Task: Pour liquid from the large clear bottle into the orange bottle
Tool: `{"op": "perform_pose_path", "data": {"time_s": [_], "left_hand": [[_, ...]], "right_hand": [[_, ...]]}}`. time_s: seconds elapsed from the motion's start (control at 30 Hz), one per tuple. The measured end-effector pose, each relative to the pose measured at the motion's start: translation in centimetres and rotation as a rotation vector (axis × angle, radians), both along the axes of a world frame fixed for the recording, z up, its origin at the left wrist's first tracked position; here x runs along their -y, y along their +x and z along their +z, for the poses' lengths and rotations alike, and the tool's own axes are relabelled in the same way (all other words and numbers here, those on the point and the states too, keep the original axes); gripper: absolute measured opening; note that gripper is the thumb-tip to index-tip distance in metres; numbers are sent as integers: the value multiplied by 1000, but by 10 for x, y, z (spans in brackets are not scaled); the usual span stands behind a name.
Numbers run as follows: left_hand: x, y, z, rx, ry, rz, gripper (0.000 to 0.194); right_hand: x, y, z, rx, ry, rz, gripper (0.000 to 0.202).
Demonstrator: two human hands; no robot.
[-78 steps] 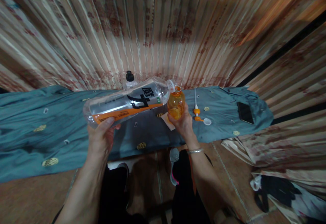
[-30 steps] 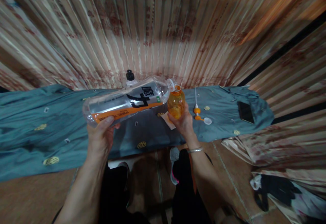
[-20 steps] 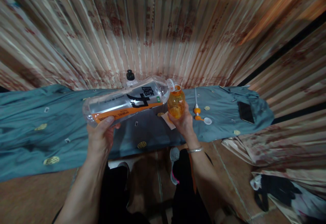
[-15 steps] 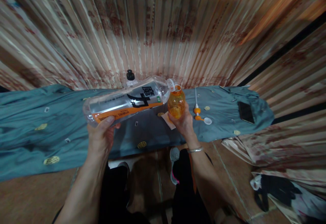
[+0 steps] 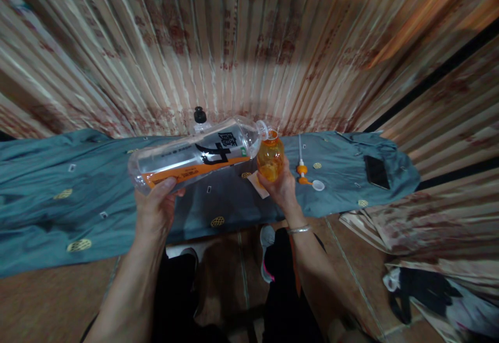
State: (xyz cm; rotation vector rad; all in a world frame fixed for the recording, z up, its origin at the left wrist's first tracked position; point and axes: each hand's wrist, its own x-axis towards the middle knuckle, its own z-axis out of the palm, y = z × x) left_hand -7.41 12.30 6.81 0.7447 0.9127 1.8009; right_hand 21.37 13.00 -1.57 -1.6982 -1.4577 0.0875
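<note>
A large clear plastic bottle (image 5: 195, 153) with an orange and black label lies nearly level, its neck pointing right. My left hand (image 5: 156, 205) is wrapped round its base end from below. Its mouth is at the open top of a small orange see-through bottle (image 5: 270, 158), which stands upright with some liquid low inside. Fingers of my right hand (image 5: 283, 184) are closed round that orange bottle. Right of it, an orange and white pump top (image 5: 302, 170) with a tube lies on the cloth.
A blue-green cloth (image 5: 117, 218) covers the long surface. On it are a bottle with a black cap (image 5: 199, 116), a pale paper piece (image 5: 258, 185), a white round cap (image 5: 318, 185) and a dark phone (image 5: 376, 171). Behind hangs a striped curtain (image 5: 218, 36).
</note>
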Motion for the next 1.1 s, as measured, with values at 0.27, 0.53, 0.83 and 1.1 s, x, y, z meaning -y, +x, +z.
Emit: {"op": "perform_pose_path", "data": {"time_s": [0.27, 0.53, 0.83, 1.1], "left_hand": [[1, 0, 1, -3, 2, -6, 56], [-1, 0, -1, 9, -1, 4, 60], [0, -3, -1, -3, 20, -18, 54], [0, -4, -2, -16, 32, -31, 58]], "right_hand": [[1, 0, 0, -25, -9, -5, 86], [0, 0, 0, -30, 10, 4, 86], [-1, 1, -5, -19, 55, 4, 84], [0, 1, -2, -10, 25, 2, 85]]}}
